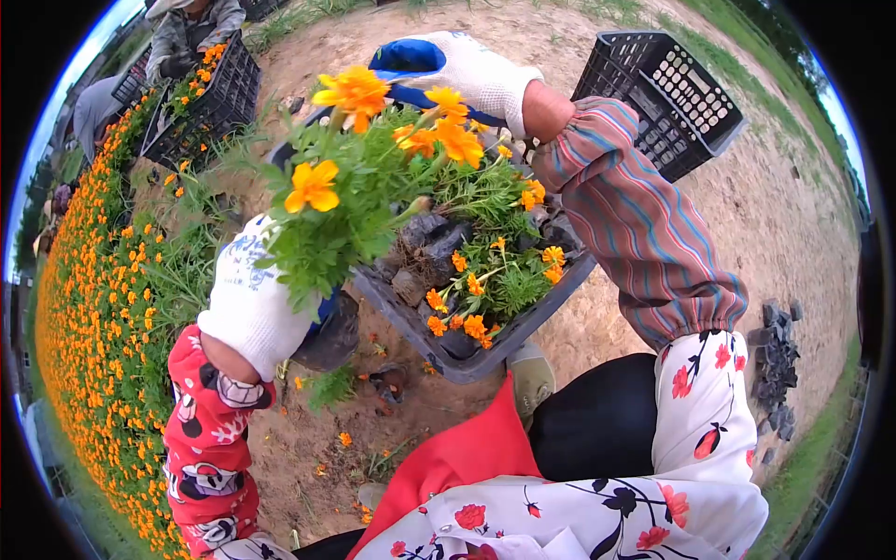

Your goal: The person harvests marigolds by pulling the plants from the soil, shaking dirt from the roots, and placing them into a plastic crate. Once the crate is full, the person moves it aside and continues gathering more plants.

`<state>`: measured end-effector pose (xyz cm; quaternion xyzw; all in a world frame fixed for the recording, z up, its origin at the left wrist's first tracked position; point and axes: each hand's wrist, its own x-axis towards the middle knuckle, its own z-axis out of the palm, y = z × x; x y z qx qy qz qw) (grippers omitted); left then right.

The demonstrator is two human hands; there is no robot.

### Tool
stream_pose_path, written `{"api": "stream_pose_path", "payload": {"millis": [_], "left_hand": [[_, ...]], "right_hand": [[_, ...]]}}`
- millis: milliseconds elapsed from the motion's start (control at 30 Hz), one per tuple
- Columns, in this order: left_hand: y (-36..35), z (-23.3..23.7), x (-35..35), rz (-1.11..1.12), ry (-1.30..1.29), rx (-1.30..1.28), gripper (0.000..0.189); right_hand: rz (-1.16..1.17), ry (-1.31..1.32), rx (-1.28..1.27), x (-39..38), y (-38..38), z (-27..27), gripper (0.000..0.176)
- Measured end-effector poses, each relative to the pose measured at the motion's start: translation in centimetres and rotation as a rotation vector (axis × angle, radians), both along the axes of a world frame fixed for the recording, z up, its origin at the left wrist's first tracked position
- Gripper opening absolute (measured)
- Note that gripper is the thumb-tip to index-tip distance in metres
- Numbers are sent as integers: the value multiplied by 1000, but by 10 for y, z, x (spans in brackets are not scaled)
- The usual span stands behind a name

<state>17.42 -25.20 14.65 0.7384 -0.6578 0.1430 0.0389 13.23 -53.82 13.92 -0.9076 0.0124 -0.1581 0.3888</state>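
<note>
My left hand [266, 294], in a white knit glove with blue coating, is closed around the dark bag at the base of a marigold plant [341, 201]. The plant stands upright with several orange blooms, and its leaves cover part of the glove. At the far side of the black crate [448, 369], my right hand [457, 75] has its gloved fingers curled. Blooms hide their lower part, so what they grip cannot be seen. More marigolds [476, 289] in dark bags lie tilted inside the crate, between my arms.
A bed of orange marigolds [103, 364] fills the left side. Another black crate [658, 103] stands at back right. A co-worker [201, 37] bends by a filled crate [210, 103] at back left. Dark bags or clods [775, 364] lie at right.
</note>
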Motion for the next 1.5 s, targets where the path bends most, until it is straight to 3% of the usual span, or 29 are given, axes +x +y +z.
{"api": "stream_pose_path", "payload": {"millis": [67, 133, 200, 233, 333, 367, 400, 433, 467, 533, 600, 667, 733, 800, 833, 867, 933, 1000, 1067, 1167, 1200, 1233, 1333, 1400, 1433, 1500], "left_hand": [[-63, -6, -12, 86, 83, 169, 23], [-125, -12, -39, 207, 187, 543, 29], [-171, -55, -62, 155, 169, 809, 41], [-181, -101, -71, 201, 286, 755, 44], [-195, -115, -88, 181, 322, 1030, 54], [-188, -101, -83, 160, 359, 961, 59], [-172, -86, -74, 141, 397, 895, 65], [-151, -81, -65, 82, 502, 723, 64], [-131, -69, -58, 5, 594, 558, 64], [-111, -52, -71, 148, 428, 786, 60], [-102, -85, -89, 109, 487, 845, 44], [-115, -122, -113, 181, 426, 848, 28], [-119, -142, -119, 161, 433, 689, 24], [-119, -122, -120, 207, 453, 702, 25], [-107, -119, -121, 236, 381, 538, 24], [-99, -113, -117, 154, 536, 614, 23], [-62, -103, -111, 122, 729, 272, 25], [-19, -122, -117, 98, 428, -303, 31], [33, -134, -100, 45, 688, -663, 38], [122, -176, -74, 303, 810, -582, 41], [158, -196, -69, 410, 833, -443, 41], [202, -209, -66, 501, 827, -337, 41], [332, -223, -57, 886, 975, 241, 47], [411, -239, -47, 1315, 995, 503, 63], [455, -263, -42, 1542, 996, 455, 75], [533, -304, -20, 2180, 922, -28, 88]], "right_hand": [[-26, -220, -73, -13, -28, 9, 32], [-45, -75, 111, -58, -16, 64, 31], [-118, -120, 319, -70, -11, 66, 31], [-107, -72, 291, -76, -7, 66, 32], [90, 72, 70, -90, -2, 40, 33], [147, -232, -151, -80, -9, 0, 42], [167, -92, -157, -88, -3, -12, 39], [213, 8, -339, -97, 0, -20, 34], [273, 169, -311, -100, 5, -28, 29], [367, 336, -319, -111, 10, -50, 26], [493, 379, -362, -119, 15, -73, 31], [553, 507, -584, -124, 23, -89, 48], [481, 537, -639, -123, 27, -101, 55], [407, 614, -574, -122, 28, -108, 57], [394, 647, -578, -122, 27, -112, 57], [377, 600, -642, -124, 29, -114, 59], [413, 588, -598, -122, 31, -101, 59], [519, 647, -549, -103, 46, -71, 55], [441, 662, -520, -79, 93, -46, 53], [296, 365, -125, -58, 142, -66, 61], [263, 321, -2, -51, 153, -75, 65], [350, 298, -193, -43, 160, -77, 69], [256, 310, -47, -32, 175, -100, 73], [185, 259, -53, -32, 183, -111, 73], [162, 241, -74, -31, 186, -113, 73], [116, 242, -97, -29, 191, -119, 74]]}}
